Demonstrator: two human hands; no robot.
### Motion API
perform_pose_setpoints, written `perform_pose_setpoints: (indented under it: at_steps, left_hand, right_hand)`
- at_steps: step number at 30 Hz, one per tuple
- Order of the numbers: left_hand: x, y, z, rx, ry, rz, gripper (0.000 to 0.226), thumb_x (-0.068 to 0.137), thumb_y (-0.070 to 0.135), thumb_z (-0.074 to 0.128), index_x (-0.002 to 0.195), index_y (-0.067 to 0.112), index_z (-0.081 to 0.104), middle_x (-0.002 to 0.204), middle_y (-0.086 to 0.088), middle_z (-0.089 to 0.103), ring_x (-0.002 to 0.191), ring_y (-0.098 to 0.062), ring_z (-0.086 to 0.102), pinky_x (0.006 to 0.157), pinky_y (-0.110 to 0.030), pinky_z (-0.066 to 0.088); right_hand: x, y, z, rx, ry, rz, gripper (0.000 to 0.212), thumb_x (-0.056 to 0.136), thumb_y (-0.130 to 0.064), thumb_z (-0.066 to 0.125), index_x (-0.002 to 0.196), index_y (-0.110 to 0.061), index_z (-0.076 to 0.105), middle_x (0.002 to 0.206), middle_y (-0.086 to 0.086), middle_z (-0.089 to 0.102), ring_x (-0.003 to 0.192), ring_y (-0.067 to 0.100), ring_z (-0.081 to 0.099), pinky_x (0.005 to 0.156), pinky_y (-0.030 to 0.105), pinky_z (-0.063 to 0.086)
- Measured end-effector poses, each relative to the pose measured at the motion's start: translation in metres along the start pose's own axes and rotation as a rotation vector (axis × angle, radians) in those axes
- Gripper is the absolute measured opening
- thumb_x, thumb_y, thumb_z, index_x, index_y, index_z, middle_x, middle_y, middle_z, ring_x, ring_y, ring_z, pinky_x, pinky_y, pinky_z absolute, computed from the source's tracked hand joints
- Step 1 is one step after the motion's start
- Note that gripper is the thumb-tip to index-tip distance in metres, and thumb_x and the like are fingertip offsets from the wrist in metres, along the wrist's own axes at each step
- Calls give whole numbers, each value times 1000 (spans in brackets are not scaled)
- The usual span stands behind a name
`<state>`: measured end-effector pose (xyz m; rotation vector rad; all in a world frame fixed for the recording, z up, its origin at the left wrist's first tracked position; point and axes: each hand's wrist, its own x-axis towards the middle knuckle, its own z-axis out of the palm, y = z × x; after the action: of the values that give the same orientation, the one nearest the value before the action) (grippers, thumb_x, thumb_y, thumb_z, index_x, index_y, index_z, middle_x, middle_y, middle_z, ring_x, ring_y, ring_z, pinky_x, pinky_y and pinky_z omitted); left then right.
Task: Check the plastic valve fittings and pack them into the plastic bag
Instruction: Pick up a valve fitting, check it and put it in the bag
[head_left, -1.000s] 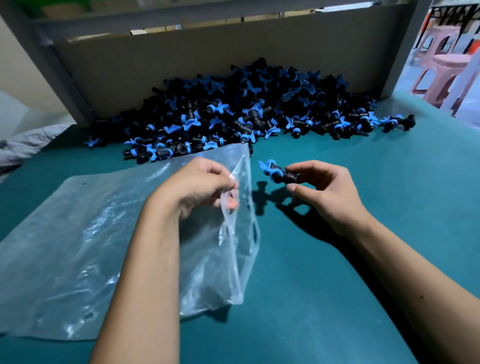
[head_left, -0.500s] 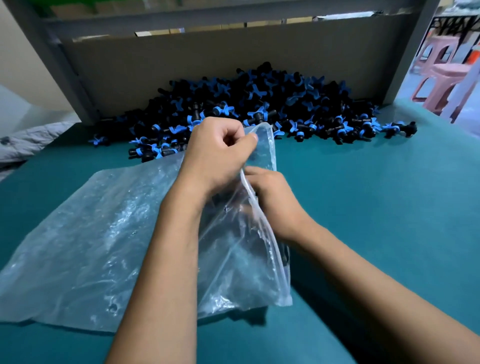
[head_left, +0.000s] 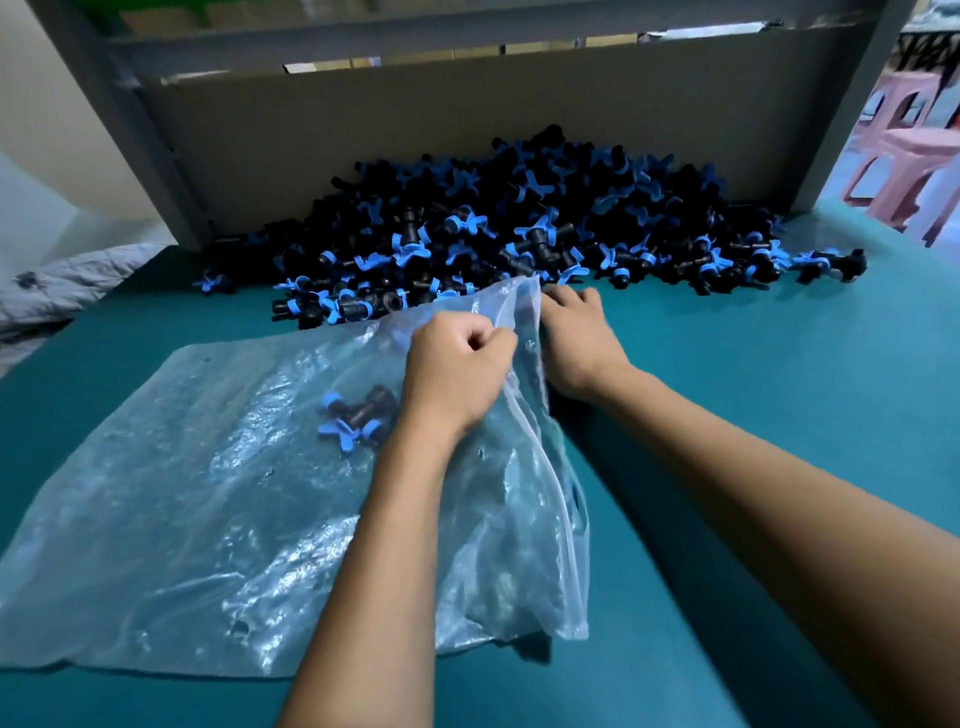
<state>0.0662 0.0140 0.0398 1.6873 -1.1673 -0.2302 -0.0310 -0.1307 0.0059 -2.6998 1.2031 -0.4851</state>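
A clear plastic bag (head_left: 182, 509) lies flat on the teal table, its mouth to the right. My left hand (head_left: 457, 374) pinches the bag's upper lip and lifts it. Black valve fittings with blue handles (head_left: 358, 413) lie inside the bag, just left of my left wrist. My right hand (head_left: 576, 338) reaches past the bag's mouth toward the near edge of the big pile of black-and-blue fittings (head_left: 519, 234); its fingertips are hidden behind the plastic, and I cannot see it holding anything.
A cardboard wall (head_left: 415, 130) with grey metal posts backs the pile. Pink plastic stools (head_left: 904, 156) stand at the far right beyond the table. Grey cloth (head_left: 57, 286) lies off the table's left edge. Teal tabletop (head_left: 779, 364) stretches to the right.
My right hand carried a fitting into the bag, let it go and has come out toward the pile. The fitting now lies inside the bag. My left hand kept hold of the lip.
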Motion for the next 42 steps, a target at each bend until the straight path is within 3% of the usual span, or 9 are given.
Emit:
perform_pose_setpoints:
  at_steps: [4,5,9,15,19,22,25,32,42]
  left_hand:
    - [-7,-6,23,89,130,-54,19,77,26,60,70,11,52,59,2,54,62,-23,52,60,-36,42]
    - [-8,-7,27,79,155,-40,8,78,19,62,78,15,55,67,3,60,68,-24,57,64,-37,46]
    - [-10,-5,36,-36,187,33,39,74,-4,54,106,17,62,93,-1,60,76,-27,58,72,-36,50]
    - [-18,-7,50,-23,-10,-93,19,82,8,61,79,15,78,74,2,72,67,-13,63,62,-27,47]
    - [-20,-7,56,-57,22,-85,24,87,14,67,107,25,75,105,3,67,77,-3,63,67,-5,44]
    - [-19,-4,58,-370,30,-82,29,91,17,74,118,24,71,113,-3,69,80,0,65,72,-15,53]
    - [-20,-3,61,-656,-27,-153,24,90,7,76,112,15,74,106,-13,75,77,-12,70,66,-23,56]
    - [-21,-13,63,-643,-49,-153,15,82,2,82,90,14,78,85,-3,79,75,-12,72,73,-22,57]
    - [-19,-14,65,-635,-143,-152,20,78,-1,84,90,12,75,86,-3,78,79,-11,71,74,-22,56]
  right_hand:
    - [24,-3,3,-113,-192,-94,46,99,-26,46,145,-22,43,148,5,41,126,34,36,105,49,41]
    - [24,-4,2,-111,-193,-115,40,99,-27,46,139,-21,47,140,6,47,123,33,40,104,47,42]
    - [5,1,-8,138,56,-126,10,92,-23,60,102,-21,62,99,6,64,95,29,57,74,29,36]
    - [-44,37,-26,231,294,147,18,92,-11,61,107,-14,71,99,13,69,98,31,60,79,31,39]
    - [-70,48,-35,821,478,365,20,97,-17,56,91,-17,75,75,-3,67,69,13,56,66,28,44]
    - [-82,46,-39,1214,412,364,27,101,-14,54,83,-15,74,64,-4,57,57,8,48,51,21,40]
    - [-91,48,-33,1315,286,284,28,104,-19,55,85,-13,74,66,-2,58,57,7,47,49,18,39]
    - [-92,53,-30,1400,65,150,18,95,-28,66,95,-13,77,76,5,63,62,15,52,64,32,47]
    - [-95,49,-32,1282,230,124,13,81,-13,83,81,-7,72,64,5,68,53,13,56,54,24,50]
